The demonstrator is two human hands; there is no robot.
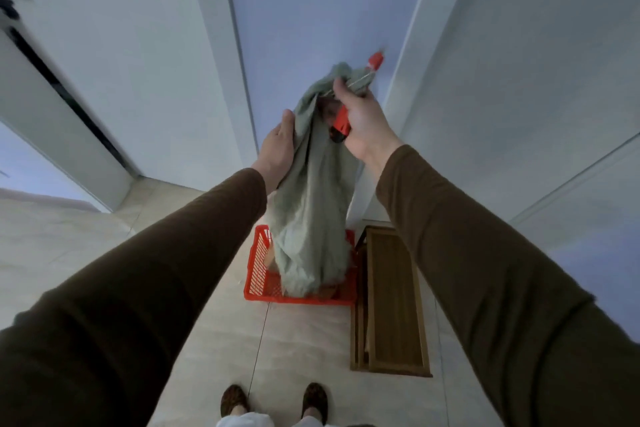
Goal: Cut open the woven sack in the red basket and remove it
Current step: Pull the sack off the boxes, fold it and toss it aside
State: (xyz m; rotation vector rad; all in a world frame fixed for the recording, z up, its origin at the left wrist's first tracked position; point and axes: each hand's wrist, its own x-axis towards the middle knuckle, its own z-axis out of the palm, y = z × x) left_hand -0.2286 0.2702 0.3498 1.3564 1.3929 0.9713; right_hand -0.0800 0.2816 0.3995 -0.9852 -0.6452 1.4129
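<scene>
Woven sack, grey-green, pulled up tall; its lower end hangs down into the red basket, its bunched top raised well above the basket rim. Brownish contents show at the sack's foot inside the basket, too dim to name.

Left hand: grip closed on the sack's upper left side, thumb over the cloth, fingers hidden behind the fabric. Right hand: grip closed round the sack's gathered top and, in the same grip, a red-handled cutter; the handle's butt sticks out below the palm. A second red piece shows above the fingers, blurred; whether it belongs to the same tool cannot be told. Both arms in dark brown sleeves, stretched forward.

Basket sits on the pale tiled floor, against the foot of a white wall or door panel. Just beside the basket's right edge lies a wooden frame, flat on the floor. At the bottom edge, two feet in dark patterned slippers.
</scene>
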